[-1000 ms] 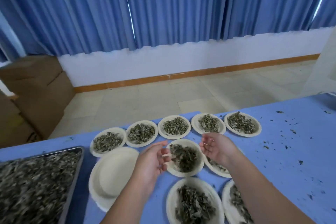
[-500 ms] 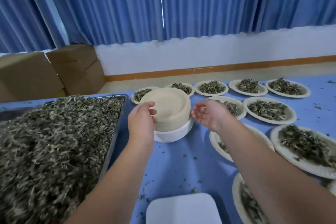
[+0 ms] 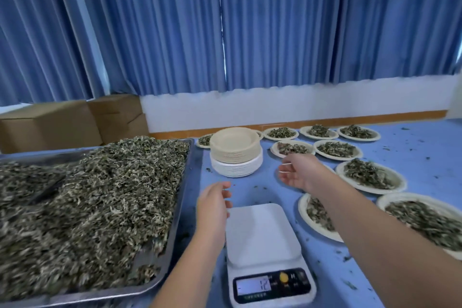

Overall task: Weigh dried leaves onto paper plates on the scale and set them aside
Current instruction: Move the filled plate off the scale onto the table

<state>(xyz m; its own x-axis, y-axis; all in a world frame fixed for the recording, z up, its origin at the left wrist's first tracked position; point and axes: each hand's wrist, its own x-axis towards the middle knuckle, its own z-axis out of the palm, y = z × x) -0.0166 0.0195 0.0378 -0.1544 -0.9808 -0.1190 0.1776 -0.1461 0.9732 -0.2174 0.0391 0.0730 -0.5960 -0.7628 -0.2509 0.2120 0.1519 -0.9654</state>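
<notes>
Brimming tray [image 3: 184, 195] — dried leaves [image 3: 87, 207]

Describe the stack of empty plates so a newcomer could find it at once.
Find the big metal tray heaped with dried leaves on the left. Beside its far right corner, beyond the white scale, stands the stack of empty plates. Unlike the single leaf-filled plates beside it, it is tall and bare, tan above white.
</notes>
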